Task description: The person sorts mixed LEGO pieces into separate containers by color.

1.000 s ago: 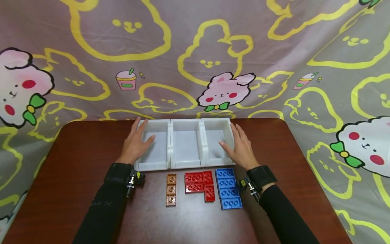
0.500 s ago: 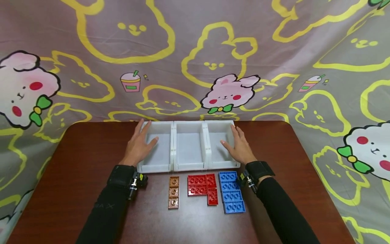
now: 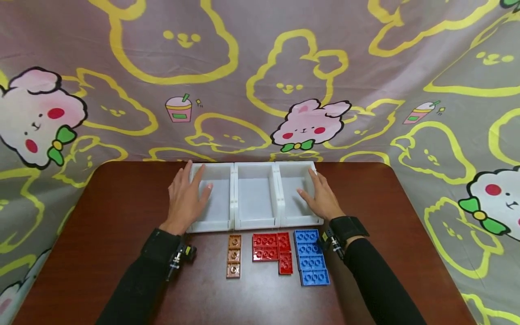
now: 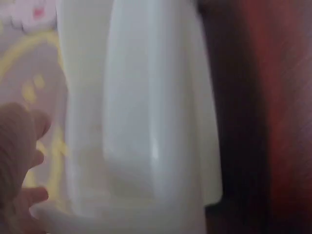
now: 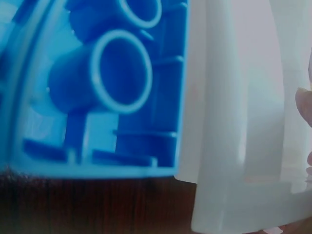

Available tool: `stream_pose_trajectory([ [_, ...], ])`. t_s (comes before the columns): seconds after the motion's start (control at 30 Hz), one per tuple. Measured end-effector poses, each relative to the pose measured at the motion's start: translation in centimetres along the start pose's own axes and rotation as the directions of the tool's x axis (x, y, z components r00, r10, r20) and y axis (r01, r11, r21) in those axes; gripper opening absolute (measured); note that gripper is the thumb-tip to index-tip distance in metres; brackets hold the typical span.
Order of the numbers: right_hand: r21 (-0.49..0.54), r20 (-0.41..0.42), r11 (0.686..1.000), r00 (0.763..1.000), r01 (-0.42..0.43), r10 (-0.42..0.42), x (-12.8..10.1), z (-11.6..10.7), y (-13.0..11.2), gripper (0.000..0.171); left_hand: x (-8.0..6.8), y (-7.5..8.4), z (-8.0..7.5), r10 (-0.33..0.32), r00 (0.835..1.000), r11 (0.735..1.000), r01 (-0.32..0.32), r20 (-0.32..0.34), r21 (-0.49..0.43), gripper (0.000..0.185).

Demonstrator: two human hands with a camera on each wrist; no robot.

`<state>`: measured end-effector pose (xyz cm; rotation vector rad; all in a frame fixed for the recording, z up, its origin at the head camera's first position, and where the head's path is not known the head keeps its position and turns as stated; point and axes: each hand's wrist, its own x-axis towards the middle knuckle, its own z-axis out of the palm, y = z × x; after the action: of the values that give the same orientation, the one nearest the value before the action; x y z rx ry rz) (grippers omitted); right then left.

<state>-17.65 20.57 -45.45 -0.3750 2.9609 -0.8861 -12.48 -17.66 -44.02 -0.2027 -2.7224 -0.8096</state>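
Three white open bins stand side by side: a left bin (image 3: 217,194), a middle bin (image 3: 254,196) and a right bin (image 3: 290,194). My left hand (image 3: 183,203) is at the outer wall of the left bin, fingers extended, thumb over the inside. At the opposite end, my right hand (image 3: 326,201) lies along the right bin's outer wall with its thumb above the interior. Nearer me lie a column of brown bricks (image 3: 233,256), a group of red bricks (image 3: 266,247) and a stack of blue bricks (image 3: 313,262), hollow undersides up. Blue bricks (image 5: 97,87) fill much of the right wrist view.
The brown wooden table (image 3: 122,212) runs back to a patterned curtain (image 3: 227,90), which also hangs along both sides. The bins stand close to the table's back edge. Under my right wrist camera, the blue bricks are partly covered.
My left hand has turned slightly, so more of its fingers show at the left bin. The right hand keeps its place. The head view has shifted, moving the scene rightward in frame.
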Motion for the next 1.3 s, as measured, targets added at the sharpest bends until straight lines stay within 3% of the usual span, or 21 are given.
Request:
stream_pose_trajectory([
  [0.1,0.005,-0.006,1.0,1.0,0.004,-0.004,0.0,-0.1,-0.1,0.081,-2.0,2.4,-0.8,0.118,0.987,0.993,-0.116,-0.108,0.025,0.051],
  [0.17,0.011,-0.007,1.0,1.0,-0.005,0.005,0.0,-0.1,-0.2,0.081,-3.6,4.1,-1.2,0.18,0.977,0.984,-0.176,-0.114,0.042,0.047],
  [0.23,0.01,0.002,1.0,1.0,-0.02,0.02,-0.1,-0.1,-0.2,0.081,-5.3,5.5,-1.1,0.211,0.976,0.977,-0.208,-0.061,0.055,0.042],
  [0.33,0.012,0.013,0.999,0.999,-0.037,0.037,-0.2,0.0,-0.2,0.08,-7.6,6.8,-0.5,0.206,0.974,0.974,-0.214,0.097,0.075,0.037],
  [0.47,0.02,0.002,0.999,0.999,-0.044,0.043,-0.3,0.0,-0.1,0.078,-9.3,7.9,0.4,0.189,0.945,0.969,-0.223,0.266,0.103,0.039],
  [0.73,0.012,0.001,0.998,0.998,-0.057,0.057,-0.7,0.0,0.0,0.079,-10.2,8.8,1.0,0.13,0.893,0.958,-0.225,0.43,0.177,0.044],
  [0.93,0.002,0.002,0.998,0.998,-0.061,0.061,-0.8,-0.3,-0.1,0.079,-10.1,9.2,1.1,0.075,0.859,0.966,-0.189,0.506,0.179,0.043],
  [1.1,0.006,-0.013,0.999,0.999,-0.049,0.05,-0.9,-0.3,0.5,0.078,-9.9,9.3,1.4,0.091,0.861,0.971,-0.188,0.5,0.147,0.039],
  [1.2,0.013,-0.013,0.999,0.999,-0.049,0.049,-0.9,-0.3,0.5,0.078,-9.8,9.2,1.6,0.137,0.885,0.97,-0.211,0.445,0.122,0.031],
  [1.3,0.018,-0.013,0.998,0.998,-0.055,0.055,-0.8,-0.3,0.5,0.078,-9.5,9.4,1.6,0.174,0.921,0.973,-0.216,0.348,0.084,0.023],
])
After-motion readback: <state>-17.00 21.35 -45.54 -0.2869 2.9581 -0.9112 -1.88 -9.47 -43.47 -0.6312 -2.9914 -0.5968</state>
